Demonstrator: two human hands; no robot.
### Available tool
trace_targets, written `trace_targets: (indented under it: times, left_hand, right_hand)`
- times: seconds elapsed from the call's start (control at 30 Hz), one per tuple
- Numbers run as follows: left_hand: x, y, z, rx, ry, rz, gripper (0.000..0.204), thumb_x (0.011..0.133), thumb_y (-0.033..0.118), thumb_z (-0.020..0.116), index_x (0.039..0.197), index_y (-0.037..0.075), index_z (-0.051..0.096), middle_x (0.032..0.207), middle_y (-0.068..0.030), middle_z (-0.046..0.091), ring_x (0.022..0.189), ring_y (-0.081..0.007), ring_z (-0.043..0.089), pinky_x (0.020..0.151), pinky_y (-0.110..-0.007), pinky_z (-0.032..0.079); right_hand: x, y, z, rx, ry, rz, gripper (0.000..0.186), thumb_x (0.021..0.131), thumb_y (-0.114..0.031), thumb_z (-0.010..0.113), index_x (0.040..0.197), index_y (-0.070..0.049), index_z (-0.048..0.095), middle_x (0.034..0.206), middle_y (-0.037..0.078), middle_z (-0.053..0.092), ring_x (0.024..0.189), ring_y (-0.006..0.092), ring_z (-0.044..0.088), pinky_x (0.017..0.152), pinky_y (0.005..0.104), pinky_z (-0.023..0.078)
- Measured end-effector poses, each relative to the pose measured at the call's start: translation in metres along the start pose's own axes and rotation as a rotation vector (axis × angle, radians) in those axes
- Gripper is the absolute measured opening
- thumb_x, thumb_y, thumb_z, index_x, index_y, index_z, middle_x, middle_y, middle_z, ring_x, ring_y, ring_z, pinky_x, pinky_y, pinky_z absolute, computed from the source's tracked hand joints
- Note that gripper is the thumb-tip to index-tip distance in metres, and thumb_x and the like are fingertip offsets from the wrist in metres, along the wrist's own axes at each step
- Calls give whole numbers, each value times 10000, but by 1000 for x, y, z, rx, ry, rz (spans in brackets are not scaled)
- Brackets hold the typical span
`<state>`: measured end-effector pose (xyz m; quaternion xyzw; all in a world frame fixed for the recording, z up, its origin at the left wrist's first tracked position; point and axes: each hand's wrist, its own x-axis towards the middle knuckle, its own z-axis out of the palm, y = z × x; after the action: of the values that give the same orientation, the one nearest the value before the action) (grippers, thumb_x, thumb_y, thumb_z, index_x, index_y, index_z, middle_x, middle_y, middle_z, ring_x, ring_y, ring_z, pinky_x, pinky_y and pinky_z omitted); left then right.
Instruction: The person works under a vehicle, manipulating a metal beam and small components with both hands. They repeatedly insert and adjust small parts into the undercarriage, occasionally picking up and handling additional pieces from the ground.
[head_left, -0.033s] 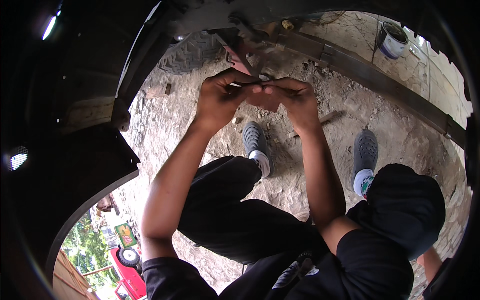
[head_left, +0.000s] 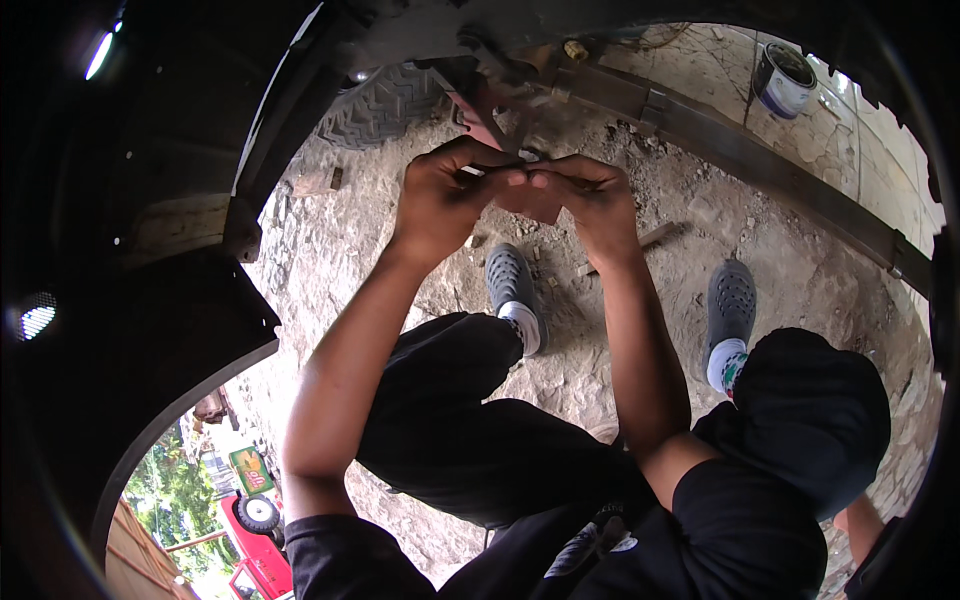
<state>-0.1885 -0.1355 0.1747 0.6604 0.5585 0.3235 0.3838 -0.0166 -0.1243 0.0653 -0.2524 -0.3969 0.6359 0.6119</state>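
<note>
Between my two hands is a small reddish-brown sheet that looks like sandpaper [head_left: 538,206]. My left hand [head_left: 438,200] pinches its left side, and the fingers and thumb are closed. On the other side, my right hand [head_left: 598,200] pinches it the same way. The thumb tips meet near the sheet's upper edge, and the lower part hangs below the fingers. My fingers partly hide the sheet, so its full shape cannot be made out. Both hands are held out over the rough ground, below a dark vehicle body [head_left: 400,35].
A treaded tyre [head_left: 385,105] lies beyond my left hand. A long metal beam [head_left: 745,165] runs across the far right, with a paint bucket [head_left: 785,82] behind it. Dark panels [head_left: 130,330] curve along the left. A wood strip [head_left: 630,248] lies near my feet; a red vehicle [head_left: 262,555] stands lower left.
</note>
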Motion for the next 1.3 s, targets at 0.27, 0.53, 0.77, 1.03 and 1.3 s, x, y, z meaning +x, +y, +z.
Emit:
trace_targets:
  times: [0.27,0.53,0.77,1.03,1.3]
  left_hand:
    - [7,5,0,14,-2,-44,122,953,82,727,1042,-1,739,959,-53,750,882,-93,648,809,-259,494]
    - [5,0,-4,245,40,128,135,899,100,780,1005,17,766,927,-95,753,866,-170,737,774,-309,563]
    - [4,4,0,123,0,16,161,882,65,789,1035,24,760,966,-85,755,863,-152,729,774,-297,565]
    - [6,23,-12,544,-46,349,193,807,-2,806,990,49,772,947,-74,747,823,-200,726,739,-306,572]
    - [-5,39,-3,635,48,512,268,789,-86,772,994,83,804,946,-69,734,843,-203,736,699,-325,592]
  right_hand:
    - [5,12,-5,318,-80,43,169,926,-63,757,1086,-8,750,989,54,775,894,87,689,802,231,518]
    - [7,-3,3,45,-64,-182,248,897,-20,763,1145,-12,744,1067,92,773,967,149,728,883,280,571]
    - [12,-5,-4,-75,-53,-194,200,868,-34,799,1064,-8,771,937,91,778,859,150,734,768,288,577]
    - [6,2,-5,493,-108,259,188,883,-61,780,1057,2,751,925,113,760,831,181,721,790,341,583]
    - [11,-11,-13,424,-263,245,182,920,-64,734,1066,43,715,1010,187,762,952,263,750,902,390,591]
